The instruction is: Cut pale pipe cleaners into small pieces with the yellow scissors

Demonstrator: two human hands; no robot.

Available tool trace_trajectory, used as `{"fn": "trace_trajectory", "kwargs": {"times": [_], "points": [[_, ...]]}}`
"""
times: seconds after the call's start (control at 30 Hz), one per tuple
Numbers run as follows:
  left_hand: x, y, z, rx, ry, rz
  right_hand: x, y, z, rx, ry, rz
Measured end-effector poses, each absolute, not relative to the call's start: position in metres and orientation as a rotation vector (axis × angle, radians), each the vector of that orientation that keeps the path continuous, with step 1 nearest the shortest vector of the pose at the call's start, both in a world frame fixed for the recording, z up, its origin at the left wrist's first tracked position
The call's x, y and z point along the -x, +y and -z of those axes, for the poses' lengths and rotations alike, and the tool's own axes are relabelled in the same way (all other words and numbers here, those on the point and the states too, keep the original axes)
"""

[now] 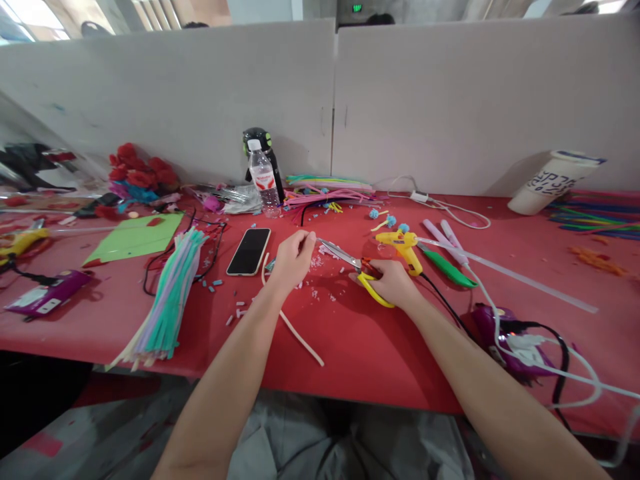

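My right hand (393, 283) grips a pair of scissors (345, 255) by the handles, which show yellow and reddish-orange. The blades point left, with their tips close to the fingertips of my left hand (296, 259). That hand is closed in a pinch, and whatever sits between its fingers is too small or hidden to name. Under my left forearm runs a cream pipe cleaner (301, 339), lying on the red tabletop (360, 363). Small pink and pale clippings (316, 293) are scattered around both hands. Just beyond my right hand lies a yellow glue gun (406, 250).
Left of my arm are a phone (249, 251) and a bundle of teal and lilac pipe cleaners (175, 300). A water bottle (264, 179) stands by the partition. To the right lie a green tool (449, 268), a purple device (510, 343) with cables and a tilted paper cup (553, 181).
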State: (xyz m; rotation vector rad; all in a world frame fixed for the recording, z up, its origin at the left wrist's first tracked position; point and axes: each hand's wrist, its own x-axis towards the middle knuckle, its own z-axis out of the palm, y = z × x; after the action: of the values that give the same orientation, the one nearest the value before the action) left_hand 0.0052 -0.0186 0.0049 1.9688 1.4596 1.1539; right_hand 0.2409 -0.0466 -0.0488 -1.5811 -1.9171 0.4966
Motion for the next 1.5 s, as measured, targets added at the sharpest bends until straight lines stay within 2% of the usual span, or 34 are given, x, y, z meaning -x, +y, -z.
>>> {"fn": "trace_trajectory", "kwargs": {"times": [1.5], "points": [[-0.0066, -0.0194, -0.0036, -1.954, 1.490, -1.164, -0.2408, -0.0472, 0.0519, 1.572, -1.899, -0.516]]}}
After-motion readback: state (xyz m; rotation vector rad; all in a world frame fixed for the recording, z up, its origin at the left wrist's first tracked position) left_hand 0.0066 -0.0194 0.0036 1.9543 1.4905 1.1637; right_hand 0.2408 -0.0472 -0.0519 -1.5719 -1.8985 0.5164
